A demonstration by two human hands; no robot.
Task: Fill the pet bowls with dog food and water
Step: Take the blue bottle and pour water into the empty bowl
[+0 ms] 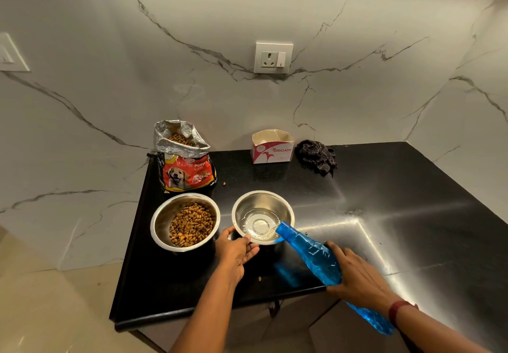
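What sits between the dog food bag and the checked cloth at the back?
In the head view, an open tissue box stands between the dog food bag and checked cloth.

White marble-look walls [110,63] veined in grey meet in a corner behind a glossy black worktop [384,201] that catches streaks of warm light, with a white socket plate [273,57] on the back wall and pale beige floor [41,311] at the left.
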